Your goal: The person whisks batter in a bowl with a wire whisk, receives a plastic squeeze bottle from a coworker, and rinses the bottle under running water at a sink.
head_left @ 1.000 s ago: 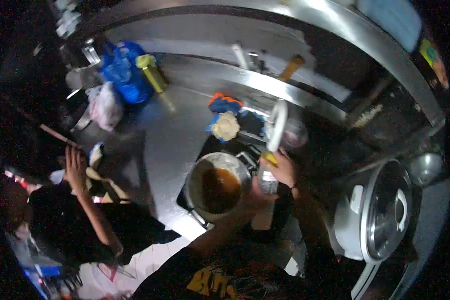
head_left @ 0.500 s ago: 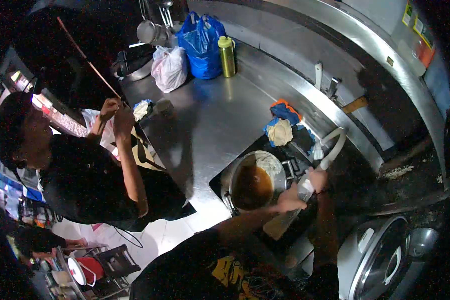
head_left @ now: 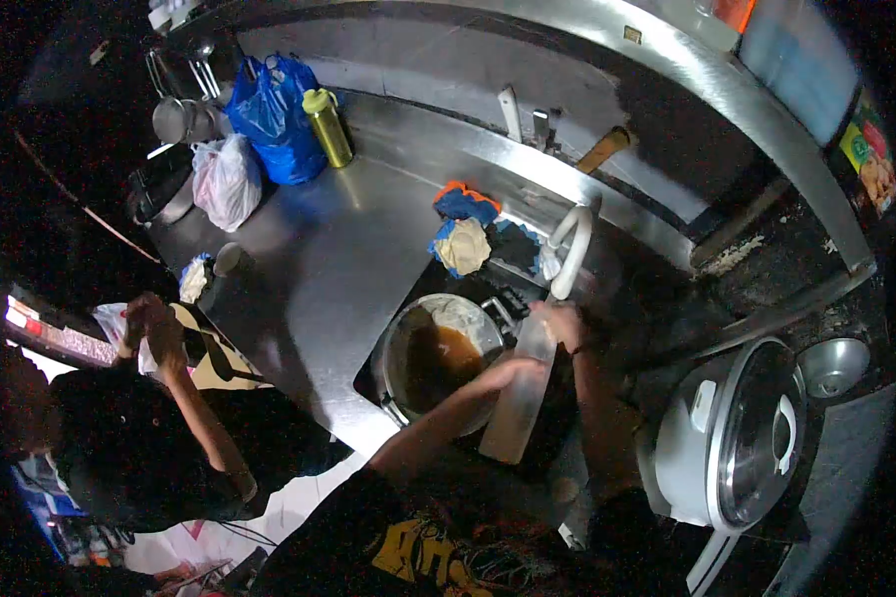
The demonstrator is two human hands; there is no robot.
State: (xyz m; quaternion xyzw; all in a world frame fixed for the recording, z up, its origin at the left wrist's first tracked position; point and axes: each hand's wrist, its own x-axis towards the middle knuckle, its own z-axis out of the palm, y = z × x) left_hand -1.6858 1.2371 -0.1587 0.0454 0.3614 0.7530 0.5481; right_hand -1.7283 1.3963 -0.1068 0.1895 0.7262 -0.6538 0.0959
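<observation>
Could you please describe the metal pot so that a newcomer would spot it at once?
Follow the shiny counter to the dark surface at the centre of the view. On it, beside the person's left hand, stands a round metal pot with side handles. Unlike the white lidded pot farther right, it is open and shows brown liquid inside.

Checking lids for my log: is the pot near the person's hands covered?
No, the pot is uncovered, with its brown contents showing inside.

Pot [head_left: 396,356] — silvery (liquid [head_left: 452,350] orange-brown)
</observation>
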